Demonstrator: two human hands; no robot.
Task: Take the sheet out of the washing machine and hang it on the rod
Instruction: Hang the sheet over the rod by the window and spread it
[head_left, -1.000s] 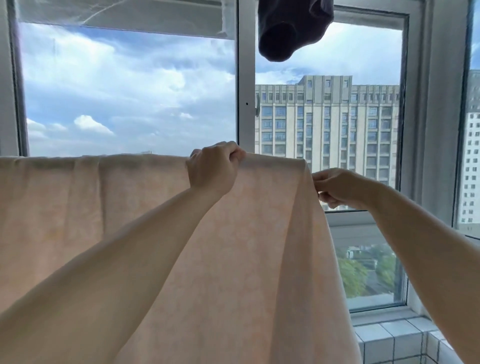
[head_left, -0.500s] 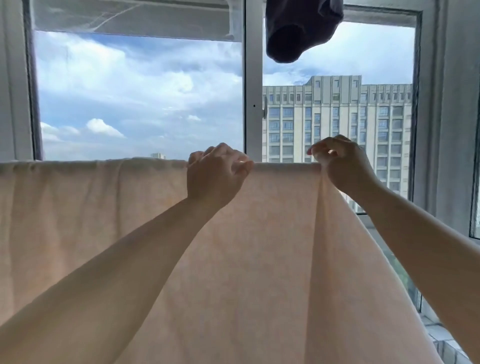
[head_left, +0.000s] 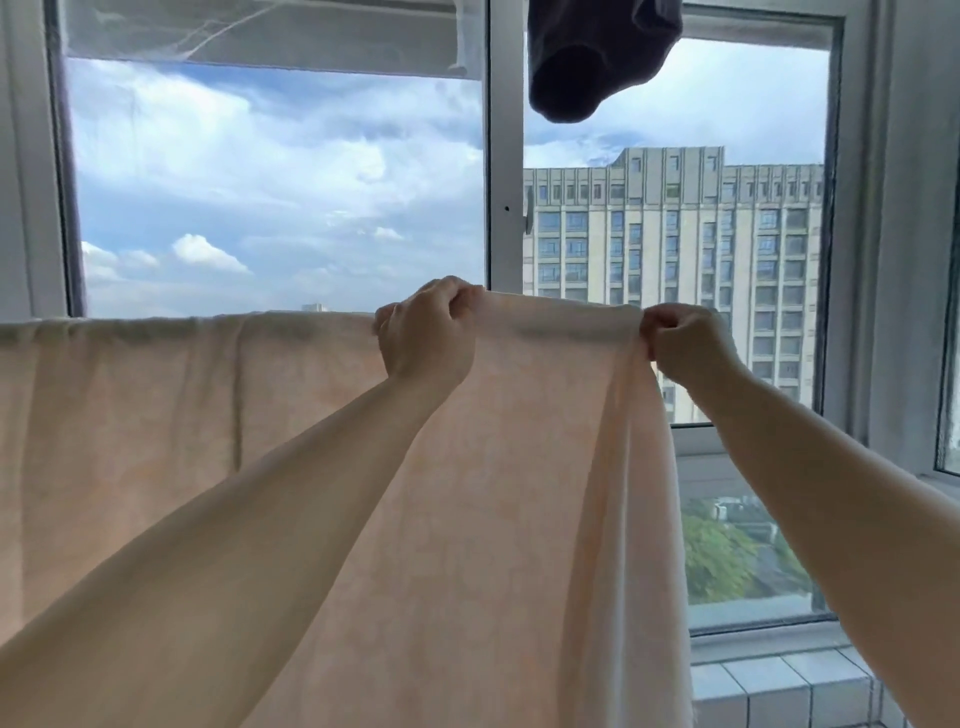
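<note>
Window (head_left: 280, 197) backdrop; sheet (head_left: 493, 493) draped, top edge gripped by left hand (head_left: 426, 332) and right hand (head_left: 685, 345). Edge is best pulled taut and level, bunched right side spread out.

White-framed window (head_left: 503, 156) fills the back, a vertical post splitting it into two panes. Dark garment (head_left: 597, 57) hangs at top, in front of the right pane, its lower edge rounded. Thin mesh screen (head_left: 260, 26) across the top of the left pane, torn-looking strands on it. Blue sky with white clouds (head_left: 208, 252) behind left pane. Tall grey-beige building (head_left: 675, 234) with rows of windows behind right pane. Green trees (head_left: 727, 556) low outside, below the building. White tiled ledge (head_left: 769, 686) under the window at lower right, dark grout lines. Second window frame (head_left: 948, 415) at far right edge
</note>
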